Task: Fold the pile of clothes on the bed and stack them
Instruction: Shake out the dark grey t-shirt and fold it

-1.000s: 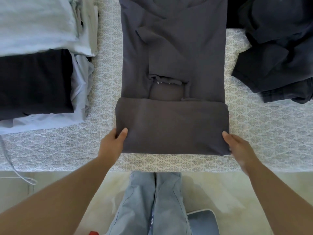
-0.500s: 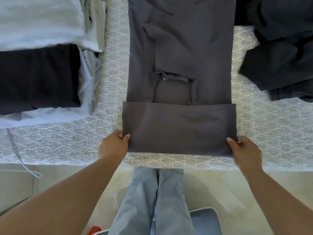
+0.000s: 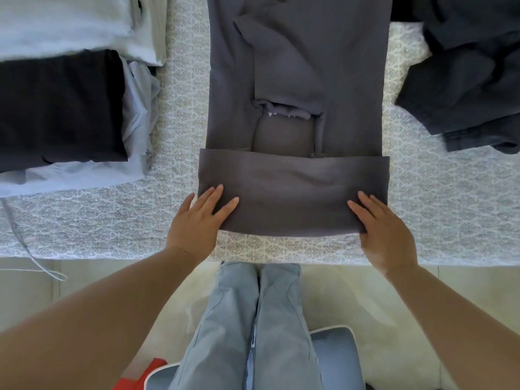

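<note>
From the head camera, the dark grey cotton shirt (image 3: 295, 88) lies flat along the middle of the bed covered in a pale patterned quilt (image 3: 439, 209), running from the centre of the view up to twelve o'clock. Its near hem is turned up into a folded band (image 3: 292, 192) that lies straight across the shirt.

My left hand (image 3: 197, 220) lies flat at the band's near left corner, at about nine o'clock from the band's middle, fingers spread wide and gripping nothing. My right hand (image 3: 380, 226) lies flat on the near right corner, at three o'clock, also open-palmed, its heel over the band's near edge and on the quilt.

A strip of bare quilt runs between the band's near edge and the bed's edge at six o'clock. At ten o'clock sits a stack of folded clothes, black over pale blue (image 3: 62, 108), with a clear lane of quilt between it and the shirt's left edge. At two o'clock a heap of dark navy unfolded garments (image 3: 464, 74) lies near the shirt's right edge, with a narrower gap.
</note>
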